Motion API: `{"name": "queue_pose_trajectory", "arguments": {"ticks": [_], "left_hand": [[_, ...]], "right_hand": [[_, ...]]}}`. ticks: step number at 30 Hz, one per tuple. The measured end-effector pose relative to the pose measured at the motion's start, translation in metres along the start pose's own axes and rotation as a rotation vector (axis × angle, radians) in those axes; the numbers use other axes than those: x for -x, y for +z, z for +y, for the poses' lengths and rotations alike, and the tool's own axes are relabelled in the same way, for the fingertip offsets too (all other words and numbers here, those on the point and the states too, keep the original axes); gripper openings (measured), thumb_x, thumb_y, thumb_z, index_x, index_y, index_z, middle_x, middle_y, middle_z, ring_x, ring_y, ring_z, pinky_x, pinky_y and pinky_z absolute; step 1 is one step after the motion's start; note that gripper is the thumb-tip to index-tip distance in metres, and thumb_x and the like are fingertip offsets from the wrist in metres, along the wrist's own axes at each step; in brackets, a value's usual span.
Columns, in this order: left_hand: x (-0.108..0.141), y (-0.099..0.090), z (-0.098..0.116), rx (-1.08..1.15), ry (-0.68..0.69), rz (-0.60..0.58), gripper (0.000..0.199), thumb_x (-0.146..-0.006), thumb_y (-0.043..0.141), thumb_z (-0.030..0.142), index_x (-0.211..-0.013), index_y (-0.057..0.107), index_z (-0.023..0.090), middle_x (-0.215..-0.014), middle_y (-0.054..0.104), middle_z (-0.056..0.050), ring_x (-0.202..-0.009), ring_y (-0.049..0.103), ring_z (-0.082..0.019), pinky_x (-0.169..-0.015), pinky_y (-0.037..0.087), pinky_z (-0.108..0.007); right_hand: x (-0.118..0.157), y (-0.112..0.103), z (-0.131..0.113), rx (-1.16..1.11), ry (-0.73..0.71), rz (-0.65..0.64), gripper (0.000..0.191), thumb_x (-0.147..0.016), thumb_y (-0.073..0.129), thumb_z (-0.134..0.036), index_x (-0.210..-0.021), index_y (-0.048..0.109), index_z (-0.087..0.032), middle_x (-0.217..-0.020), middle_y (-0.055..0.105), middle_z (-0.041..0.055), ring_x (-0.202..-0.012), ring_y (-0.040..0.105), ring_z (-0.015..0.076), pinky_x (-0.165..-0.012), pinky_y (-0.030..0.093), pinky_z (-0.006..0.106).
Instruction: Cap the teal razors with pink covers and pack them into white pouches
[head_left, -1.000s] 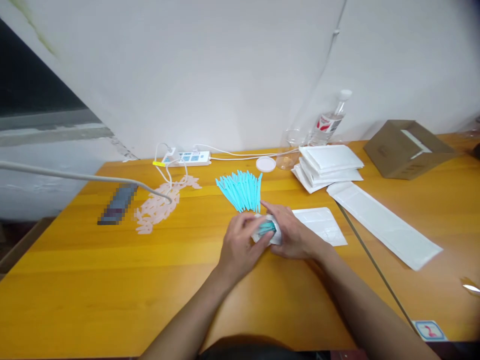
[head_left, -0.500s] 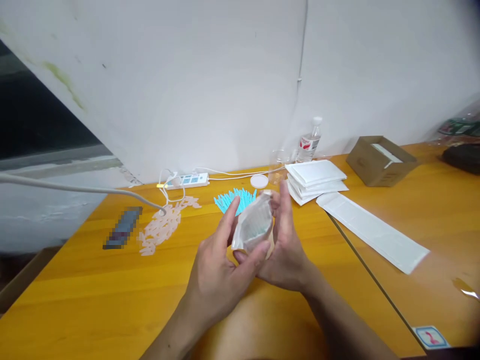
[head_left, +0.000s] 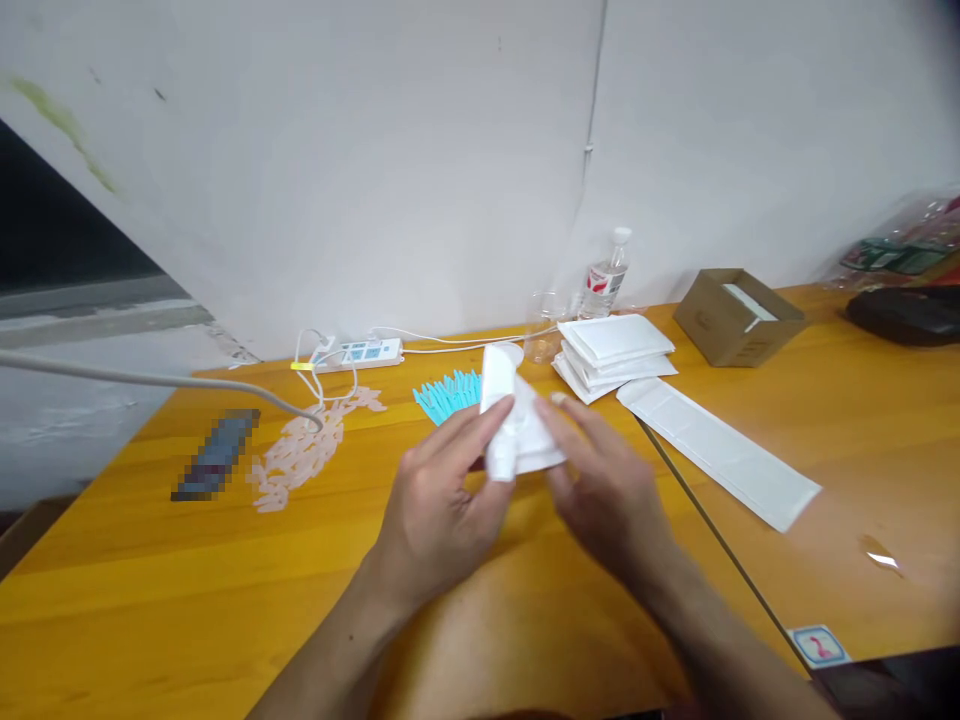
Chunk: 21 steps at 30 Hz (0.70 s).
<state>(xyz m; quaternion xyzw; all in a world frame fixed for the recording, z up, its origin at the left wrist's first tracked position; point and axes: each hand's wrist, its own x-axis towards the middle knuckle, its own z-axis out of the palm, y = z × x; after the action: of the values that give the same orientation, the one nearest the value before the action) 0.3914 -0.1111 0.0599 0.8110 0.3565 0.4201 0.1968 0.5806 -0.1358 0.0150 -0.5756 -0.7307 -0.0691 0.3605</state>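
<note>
A white paper pouch (head_left: 531, 430) is held above the table between my two hands, its end folded over into a flap on the left. My left hand (head_left: 446, 490) grips that folded end, with the thumb beneath and fingers on top. At the pouch's right edge, my right hand (head_left: 611, 485) pinches it with bent, slightly blurred fingers. What lies inside the pouch is hidden. Just behind my left hand is a fanned pile of turquoise sticks (head_left: 448, 395). Farther left lie many small pale pink pieces (head_left: 304, 445), spread flat.
White packets (head_left: 615, 345) are stacked behind my right hand, beside a long white envelope (head_left: 724, 455). A water bottle (head_left: 604, 278), clear jar (head_left: 545, 325) and cardboard box (head_left: 739, 318) stand near the wall. Left are a power strip (head_left: 367, 353) and pixelated dark phone-like item (head_left: 217, 455).
The pouch was open with its mouth facing me and greenish contents showing; now its end is folded over. My right hand has shifted to the pouch's right edge. The view has turned slightly right.
</note>
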Motion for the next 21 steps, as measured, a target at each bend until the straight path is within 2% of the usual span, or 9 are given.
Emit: {"name": "queue_pose_trajectory", "arguments": {"ticks": [3, 6, 9, 10, 11, 13, 16, 19, 21], "left_hand": [[-0.015, 0.008, 0.004, 0.098, 0.009, -0.139, 0.066, -0.092, 0.068, 0.035, -0.153, 0.043, 0.027, -0.148, 0.056, -0.009, -0.122, 0.063, -0.026, -0.092, 0.062, -0.036], [-0.013, 0.015, -0.005, 0.101, -0.024, -0.257, 0.074, -0.092, 0.067, 0.042, -0.157, 0.034, 0.030, -0.153, 0.050, -0.009, -0.125, 0.062, -0.027, -0.098, 0.059, -0.040], [0.007, 0.018, -0.023, 0.070, -0.044, -0.373, 0.062, -0.094, 0.064, 0.039, -0.152, 0.042, 0.030, -0.147, 0.057, -0.008, -0.127, 0.061, -0.026, -0.104, 0.054, -0.044], [0.015, 0.018, -0.030, 0.057, -0.063, -0.424, 0.057, -0.095, 0.064, 0.038, -0.149, 0.046, 0.031, -0.145, 0.059, -0.007, -0.127, 0.061, -0.026, -0.105, 0.053, -0.046], [0.024, 0.018, -0.036, 0.044, -0.091, -0.475, 0.054, -0.095, 0.064, 0.037, -0.146, 0.050, 0.032, -0.144, 0.061, -0.006, -0.127, 0.062, -0.026, -0.106, 0.053, -0.046], [0.040, 0.016, -0.047, 0.027, -0.158, -0.548, 0.049, -0.094, 0.064, 0.036, -0.142, 0.054, 0.033, -0.141, 0.063, -0.004, -0.124, 0.064, -0.026, -0.105, 0.053, -0.046], [0.059, 0.011, -0.059, 0.028, -0.229, -0.560, 0.047, -0.094, 0.065, 0.035, -0.140, 0.057, 0.033, -0.139, 0.065, -0.003, -0.122, 0.066, -0.025, -0.104, 0.053, -0.044], [0.074, 0.004, -0.068, 0.056, -0.276, -0.515, 0.043, -0.094, 0.064, 0.035, -0.137, 0.060, 0.032, -0.137, 0.066, -0.003, -0.122, 0.065, -0.024, -0.104, 0.051, -0.040], [0.084, -0.001, -0.077, 0.100, -0.342, -0.469, 0.038, -0.095, 0.062, 0.036, -0.133, 0.064, 0.032, -0.131, 0.071, -0.003, -0.115, 0.069, -0.021, -0.099, 0.053, -0.035]], "right_hand": [[-0.041, -0.033, 0.057, 0.163, 0.029, 0.097, 0.056, -0.092, 0.051, -0.012, -0.145, 0.054, -0.029, -0.143, 0.058, 0.0077, -0.128, 0.058, 0.0265, -0.108, 0.048, 0.045], [-0.080, -0.036, 0.136, 0.260, 0.053, 0.166, 0.045, -0.099, 0.044, -0.015, -0.140, 0.060, -0.025, -0.147, 0.055, 0.0079, -0.137, 0.050, 0.0216, -0.111, 0.043, 0.039], [-0.094, -0.008, 0.206, 0.228, 0.100, -0.113, 0.046, -0.097, 0.047, -0.016, -0.142, 0.058, -0.018, -0.152, 0.050, 0.0125, -0.146, 0.039, 0.0258, -0.119, 0.032, 0.046], [-0.093, 0.003, 0.223, 0.185, 0.137, -0.266, 0.048, -0.096, 0.050, -0.016, -0.143, 0.057, -0.017, -0.152, 0.050, 0.0147, -0.145, 0.041, 0.0266, -0.118, 0.034, 0.045], [-0.091, 0.013, 0.236, 0.165, 0.145, -0.342, 0.047, -0.094, 0.053, -0.017, -0.141, 0.060, -0.016, -0.150, 0.053, 0.0155, -0.141, 0.047, 0.0269, -0.113, 0.040, 0.043], [-0.084, 0.025, 0.251, 0.149, 0.167, -0.390, 0.047, -0.095, 0.052, -0.017, -0.142, 0.059, -0.017, -0.152, 0.050, 0.0163, -0.142, 0.046, 0.0268, -0.109, 0.044, 0.040], [-0.078, 0.018, 0.253, 0.159, 0.176, -0.372, 0.052, -0.099, 0.048, -0.024, -0.150, 0.049, -0.016, -0.156, 0.043, 0.0189, -0.145, 0.041, 0.0263, -0.110, 0.042, 0.037], [-0.068, -0.002, 0.237, 0.221, 0.148, -0.272, 0.060, -0.097, 0.051, -0.027, -0.155, 0.042, -0.012, -0.154, 0.045, 0.0213, -0.146, 0.040, 0.0257, -0.114, 0.036, 0.035], [-0.054, -0.008, 0.214, 0.261, 0.157, -0.125, 0.059, -0.092, 0.058, -0.027, -0.149, 0.050, -0.014, -0.146, 0.055, 0.0209, -0.138, 0.050, 0.0271, -0.110, 0.040, 0.035]]}}
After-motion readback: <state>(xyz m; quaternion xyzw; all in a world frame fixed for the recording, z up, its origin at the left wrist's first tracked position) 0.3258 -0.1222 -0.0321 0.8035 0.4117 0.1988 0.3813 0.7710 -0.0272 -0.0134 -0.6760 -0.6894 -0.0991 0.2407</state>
